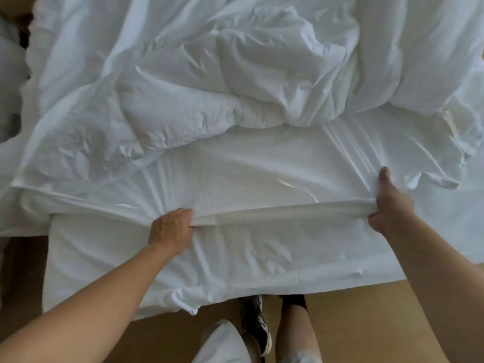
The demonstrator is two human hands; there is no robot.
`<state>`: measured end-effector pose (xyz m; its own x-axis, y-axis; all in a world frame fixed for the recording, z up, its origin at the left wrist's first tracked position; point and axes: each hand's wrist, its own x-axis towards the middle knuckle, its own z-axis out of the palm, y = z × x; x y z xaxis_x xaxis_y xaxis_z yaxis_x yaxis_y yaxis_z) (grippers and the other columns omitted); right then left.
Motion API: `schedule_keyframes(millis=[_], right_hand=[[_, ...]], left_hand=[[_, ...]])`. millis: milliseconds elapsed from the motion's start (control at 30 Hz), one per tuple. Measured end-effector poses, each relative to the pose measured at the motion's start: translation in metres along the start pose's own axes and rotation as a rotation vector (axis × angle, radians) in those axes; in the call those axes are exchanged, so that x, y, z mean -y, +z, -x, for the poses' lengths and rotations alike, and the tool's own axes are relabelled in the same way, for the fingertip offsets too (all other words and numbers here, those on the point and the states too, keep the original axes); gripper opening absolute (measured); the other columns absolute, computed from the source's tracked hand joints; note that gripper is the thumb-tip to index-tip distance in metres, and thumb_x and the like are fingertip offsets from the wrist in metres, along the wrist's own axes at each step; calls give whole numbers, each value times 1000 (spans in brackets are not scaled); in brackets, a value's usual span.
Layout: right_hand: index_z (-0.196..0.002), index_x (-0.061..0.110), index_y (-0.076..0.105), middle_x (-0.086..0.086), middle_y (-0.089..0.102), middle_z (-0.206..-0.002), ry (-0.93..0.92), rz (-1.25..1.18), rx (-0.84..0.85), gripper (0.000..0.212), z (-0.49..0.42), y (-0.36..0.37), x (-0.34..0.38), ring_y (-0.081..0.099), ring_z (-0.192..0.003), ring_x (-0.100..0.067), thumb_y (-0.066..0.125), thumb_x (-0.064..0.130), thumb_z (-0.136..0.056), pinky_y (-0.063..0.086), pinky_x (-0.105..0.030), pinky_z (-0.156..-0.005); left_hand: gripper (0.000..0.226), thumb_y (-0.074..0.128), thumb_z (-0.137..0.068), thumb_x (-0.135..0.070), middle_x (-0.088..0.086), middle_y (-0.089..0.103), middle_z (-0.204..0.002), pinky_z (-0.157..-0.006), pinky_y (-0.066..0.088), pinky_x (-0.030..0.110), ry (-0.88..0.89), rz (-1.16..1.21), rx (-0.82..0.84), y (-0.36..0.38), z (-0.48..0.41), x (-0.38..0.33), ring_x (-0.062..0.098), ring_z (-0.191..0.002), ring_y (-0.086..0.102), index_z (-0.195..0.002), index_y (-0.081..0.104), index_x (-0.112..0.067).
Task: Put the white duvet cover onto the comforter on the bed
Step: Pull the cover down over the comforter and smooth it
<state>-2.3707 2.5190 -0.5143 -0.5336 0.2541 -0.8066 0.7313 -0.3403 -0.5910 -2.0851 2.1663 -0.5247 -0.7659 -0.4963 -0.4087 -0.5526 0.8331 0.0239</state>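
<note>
The white duvet cover (248, 169) lies spread over the near half of the bed (86, 271), flat in the middle and wrinkled toward 9 o'clock. Its hem (282, 209) is pulled into a tight band from side to side, and each end of this band is held. The left grip (171, 226) has its fingers curled round the cloth at about 7 o'clock from the cover's centre. The right grip (390, 209) clamps the other end at about 4 o'clock, with the thumb pointing up. The comforter (262, 82) is bunched in a heap at 12 o'clock, beyond the flat part. Whether some of it is already inside the cover, I cannot tell. Below the band, white cloth hangs over the bed edge toward the floor (366, 299).

I judge that the step in hand is stretching the mouth of the cover. The next move probably needs the band lifted to open the mouth, then the comforter's corners brought down from 12 o'clock, without losing the hem.
</note>
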Motion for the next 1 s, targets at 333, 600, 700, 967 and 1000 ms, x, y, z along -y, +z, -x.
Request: schedule_keyframes(millis=[333, 600, 700, 967, 1000], right_hand=[[-137, 5, 55, -8, 61, -122, -38, 617, -168, 83, 33, -101, -78, 62, -101, -29, 75, 62, -80, 52, -37, -69], [-91, 12, 59, -7, 66, -95, -95, 473, -213, 42, 9, -117, -48, 64, -82, -29, 78, 45, -75, 55, -39, -71], [-79, 15, 55, -1, 63, -86, -118, 358, -210, 43, -13, -111, -7, 60, -72, -18, 87, 43, -70, 48, -29, -65], [-108, 9, 67, -10, 71, -106, 0, 152, -65, 25, -74, -112, 83, 70, -84, -29, 70, 26, -90, 53, -27, -52], [-112, 6, 64, -14, 68, -113, -34, 216, -141, 28, -78, -125, 81, 67, -91, -34, 63, 29, -95, 49, -28, -53]], left_hand=[[15, 56, -90, -34, -6, 69, -91, -64, 39, 30, -123, -12, 180, 54, 123, 13, 23, -85, 67, -79, 48, -29], [52, 80, -58, -69, -1, 56, -91, -76, 35, 41, 144, -56, -76, 61, 125, -60, 27, -85, 52, -83, 63, -26], [48, 79, -60, -68, -4, 58, -92, -81, 33, 42, 306, -41, -127, 57, 99, -145, 25, -90, 51, -82, 64, -29], [20, 54, -91, -43, 0, 68, -100, -73, 38, 33, 386, 54, 225, 51, 67, -323, 24, -88, 59, -98, 59, -25], [16, 53, -92, -41, 2, 67, -97, -69, 36, 32, 396, 41, 291, 46, 64, -336, 24, -81, 56, -87, 55, -25]])
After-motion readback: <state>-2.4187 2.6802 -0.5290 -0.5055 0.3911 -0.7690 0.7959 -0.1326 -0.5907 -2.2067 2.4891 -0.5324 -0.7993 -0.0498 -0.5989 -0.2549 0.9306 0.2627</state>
